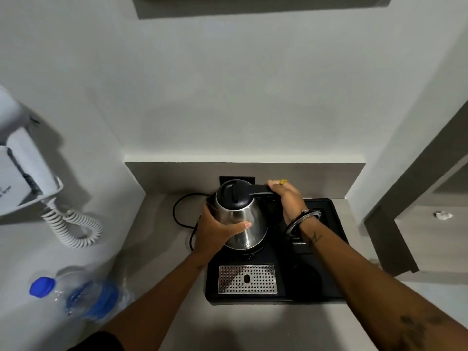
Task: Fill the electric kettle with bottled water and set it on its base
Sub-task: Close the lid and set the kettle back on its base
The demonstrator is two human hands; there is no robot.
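Observation:
A steel electric kettle [243,219] with a black closed lid stands at the back left of a black tray [329,287]. The base under it is mostly hidden by the kettle. My right hand [288,198] wraps the black handle at the kettle's right. Against the steel body's left side lies my left hand [215,231], thumb stretched across the front. A clear water bottle [78,297] with a blue cap and blue label stands at the lower left, apart from both hands.
A perforated metal drip grate [247,279] is set in the tray's front. A black power cord [179,214] loops on the counter left of the kettle. A white wall-mounted hair dryer [22,173] with a coiled cord hangs at the left. Walls close in on three sides.

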